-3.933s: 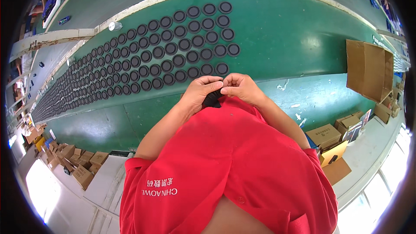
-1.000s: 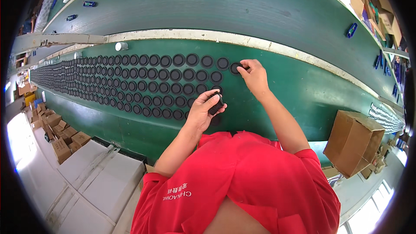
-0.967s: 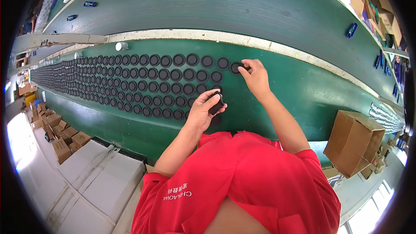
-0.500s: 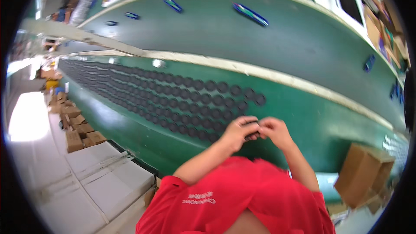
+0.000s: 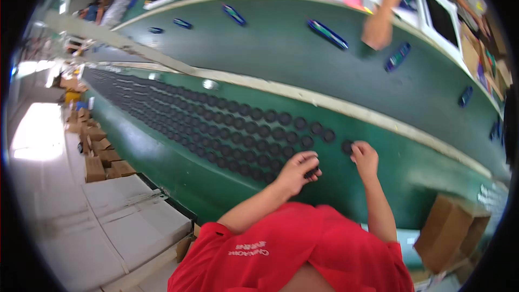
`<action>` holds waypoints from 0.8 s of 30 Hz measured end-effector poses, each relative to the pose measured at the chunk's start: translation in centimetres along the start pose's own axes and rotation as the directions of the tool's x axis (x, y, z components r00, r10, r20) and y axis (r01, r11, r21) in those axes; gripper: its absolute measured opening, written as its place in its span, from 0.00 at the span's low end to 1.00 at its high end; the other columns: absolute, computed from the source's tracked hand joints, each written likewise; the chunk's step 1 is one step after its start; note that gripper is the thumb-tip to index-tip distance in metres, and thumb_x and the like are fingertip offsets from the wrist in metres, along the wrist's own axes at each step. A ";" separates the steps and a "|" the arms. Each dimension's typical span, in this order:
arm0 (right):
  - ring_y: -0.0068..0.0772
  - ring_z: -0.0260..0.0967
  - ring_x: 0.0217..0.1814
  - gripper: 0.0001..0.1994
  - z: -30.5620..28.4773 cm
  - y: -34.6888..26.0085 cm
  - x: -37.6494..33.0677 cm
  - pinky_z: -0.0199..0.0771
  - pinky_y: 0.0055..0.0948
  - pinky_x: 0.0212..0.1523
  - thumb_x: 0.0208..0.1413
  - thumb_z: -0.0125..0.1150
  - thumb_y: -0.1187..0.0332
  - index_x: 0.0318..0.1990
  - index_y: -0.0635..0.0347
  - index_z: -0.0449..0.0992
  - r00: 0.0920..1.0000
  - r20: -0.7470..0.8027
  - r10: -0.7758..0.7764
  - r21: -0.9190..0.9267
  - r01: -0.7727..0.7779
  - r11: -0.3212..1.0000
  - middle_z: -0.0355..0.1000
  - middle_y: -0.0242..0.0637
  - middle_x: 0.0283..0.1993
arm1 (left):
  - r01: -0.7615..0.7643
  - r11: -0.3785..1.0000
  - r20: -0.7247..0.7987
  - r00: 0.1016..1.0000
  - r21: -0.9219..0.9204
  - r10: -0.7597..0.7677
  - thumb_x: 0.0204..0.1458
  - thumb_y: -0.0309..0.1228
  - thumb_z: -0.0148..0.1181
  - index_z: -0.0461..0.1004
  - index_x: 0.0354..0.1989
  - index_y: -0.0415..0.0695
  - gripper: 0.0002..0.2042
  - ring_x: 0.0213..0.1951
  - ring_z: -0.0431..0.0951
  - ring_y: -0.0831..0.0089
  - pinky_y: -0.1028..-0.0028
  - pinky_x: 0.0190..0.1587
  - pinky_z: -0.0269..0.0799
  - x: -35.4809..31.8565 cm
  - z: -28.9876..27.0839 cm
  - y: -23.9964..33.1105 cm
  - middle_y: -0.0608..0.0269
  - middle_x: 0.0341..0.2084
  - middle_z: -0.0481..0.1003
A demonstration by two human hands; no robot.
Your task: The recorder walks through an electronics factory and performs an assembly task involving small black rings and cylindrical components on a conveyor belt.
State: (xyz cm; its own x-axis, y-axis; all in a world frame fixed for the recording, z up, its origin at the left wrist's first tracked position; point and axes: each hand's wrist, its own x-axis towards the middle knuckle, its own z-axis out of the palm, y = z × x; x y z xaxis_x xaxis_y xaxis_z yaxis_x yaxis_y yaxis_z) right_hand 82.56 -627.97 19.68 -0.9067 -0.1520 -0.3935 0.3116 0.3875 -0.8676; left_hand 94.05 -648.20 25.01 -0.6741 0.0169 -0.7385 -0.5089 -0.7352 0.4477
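Rows of round black caps (image 5: 254, 130) lie flat on a smooth green belt (image 5: 378, 178). The left hand (image 5: 297, 172) is curled around a small stack of caps (image 5: 311, 173). The right hand (image 5: 365, 158) pinches one black disc (image 5: 347, 146) against the belt.

A long green worktop (image 5: 411, 178) carries rows of black round discs (image 5: 238, 127) lying flat, closely packed.
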 end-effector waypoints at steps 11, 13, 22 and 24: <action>0.27 0.70 0.24 0.07 2.0 -1.0 1.5 0.68 0.26 0.29 0.52 0.59 0.67 0.34 0.61 0.76 1.000 -0.010 -0.014 -0.149 0.012 0.989 0.73 0.34 0.24 | 0.095 0.987 0.041 0.995 -0.127 -0.091 0.52 0.25 0.57 0.67 0.41 0.43 0.09 0.34 0.76 0.66 0.72 0.32 0.74 0.2 -0.1 0.0 0.62 0.34 0.71; 0.27 0.70 0.24 0.07 2.1 -0.7 1.6 0.68 0.27 0.29 0.52 0.59 0.67 0.34 0.61 0.76 0.999 -0.005 -0.039 -0.182 0.037 0.983 0.73 0.34 0.24 | 0.092 0.994 0.027 0.996 -0.061 -0.091 0.51 0.25 0.60 0.67 0.41 0.42 0.11 0.32 0.77 0.66 0.74 0.31 0.74 0.1 0.3 -0.1 0.62 0.32 0.71; 0.21 0.68 0.26 0.09 1.1 -3.9 -3.2 0.67 0.23 0.27 0.49 0.64 0.68 0.35 0.62 0.75 0.961 0.274 -0.031 -0.020 0.038 0.999 0.72 0.30 0.25 | 0.026 0.999 0.035 0.999 0.024 -0.027 0.51 0.26 0.60 0.69 0.43 0.40 0.12 0.32 0.77 0.65 0.73 0.30 0.75 0.5 0.7 -0.3 0.60 0.33 0.73; 0.18 0.67 0.26 0.09 1.3 -3.9 -4.5 0.67 0.21 0.27 0.49 0.65 0.68 0.35 0.62 0.75 0.898 0.439 -0.012 0.161 -0.066 0.985 0.71 0.29 0.26 | 0.033 0.998 0.040 0.999 0.052 -0.035 0.51 0.27 0.60 0.69 0.43 0.40 0.12 0.32 0.77 0.67 0.74 0.30 0.75 0.6 1.3 -0.4 0.59 0.33 0.73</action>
State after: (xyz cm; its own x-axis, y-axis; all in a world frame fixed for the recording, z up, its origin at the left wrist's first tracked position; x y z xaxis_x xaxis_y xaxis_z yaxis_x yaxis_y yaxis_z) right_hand 85.81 -630.00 24.49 -0.6932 -0.5404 -0.4769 0.4126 0.2449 -0.8773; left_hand 93.17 -647.04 25.00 -0.6768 0.0701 -0.7328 -0.5582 -0.6978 0.4488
